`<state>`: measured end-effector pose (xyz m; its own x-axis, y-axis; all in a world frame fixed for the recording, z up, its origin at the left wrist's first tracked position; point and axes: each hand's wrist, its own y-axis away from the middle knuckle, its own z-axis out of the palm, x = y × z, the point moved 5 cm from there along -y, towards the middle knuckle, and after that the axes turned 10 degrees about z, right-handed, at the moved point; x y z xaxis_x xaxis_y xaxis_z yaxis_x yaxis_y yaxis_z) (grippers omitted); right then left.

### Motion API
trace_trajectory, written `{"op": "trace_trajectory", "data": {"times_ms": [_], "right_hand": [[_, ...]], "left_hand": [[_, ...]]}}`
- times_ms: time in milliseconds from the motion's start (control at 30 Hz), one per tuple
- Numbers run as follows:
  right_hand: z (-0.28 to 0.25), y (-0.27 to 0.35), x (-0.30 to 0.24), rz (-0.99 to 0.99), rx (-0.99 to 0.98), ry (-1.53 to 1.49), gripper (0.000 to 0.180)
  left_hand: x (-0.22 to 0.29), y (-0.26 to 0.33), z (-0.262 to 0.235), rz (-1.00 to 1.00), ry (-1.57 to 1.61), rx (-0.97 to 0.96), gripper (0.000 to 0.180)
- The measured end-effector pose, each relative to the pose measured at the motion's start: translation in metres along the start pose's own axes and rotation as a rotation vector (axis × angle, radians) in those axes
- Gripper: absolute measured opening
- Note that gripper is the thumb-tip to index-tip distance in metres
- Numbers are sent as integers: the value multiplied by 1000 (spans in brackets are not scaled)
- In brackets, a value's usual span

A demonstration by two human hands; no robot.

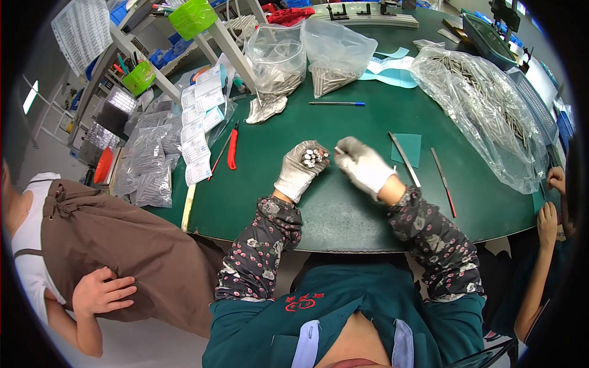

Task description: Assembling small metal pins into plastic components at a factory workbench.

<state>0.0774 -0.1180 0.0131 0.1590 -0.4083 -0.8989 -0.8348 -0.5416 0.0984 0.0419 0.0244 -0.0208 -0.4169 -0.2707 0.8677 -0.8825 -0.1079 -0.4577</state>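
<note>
In my left hand, gloved in white, the fingers are wrapped round a bundle of short metal rods, their round ends facing up. My right hand, gloved as well and slightly blurred, is just to the right of the bundle. Its thumb and fingers are pinched together at the tips; what they hold, if anything, I cannot make out. Beyond the right wrist, a flat metal strip lies partly over a teal square sheet. Right of it rests a thin file with a red handle.
Clear bags of metal rods and a large bag of longer rods lie at the back and right. A blue-capped pen, red-handled pliers and paper slips lie around. People are at the left and right.
</note>
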Motion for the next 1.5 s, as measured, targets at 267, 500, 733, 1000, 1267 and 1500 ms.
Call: {"op": "trace_trajectory", "data": {"times_ms": [267,500,733,1000,1267,1500], "right_hand": [[30,-8,-3,162,2,-22,34],[32,-8,0,140,-7,-124,30],[33,-12,-1,104,-36,-179,28],[2,16,-2,57,-26,-114,37],[-66,71,28,145,-114,-157,30],[-90,78,49,205,-131,-391,22]], "left_hand": [[0,1,-3,131,-73,9,27],[-4,0,-3,153,-96,0,26],[5,-3,-6,200,-235,-7,24],[0,4,-3,-299,114,136,21],[49,-69,-21,-217,253,87,17],[103,-211,11,273,-301,-136,25]]}}
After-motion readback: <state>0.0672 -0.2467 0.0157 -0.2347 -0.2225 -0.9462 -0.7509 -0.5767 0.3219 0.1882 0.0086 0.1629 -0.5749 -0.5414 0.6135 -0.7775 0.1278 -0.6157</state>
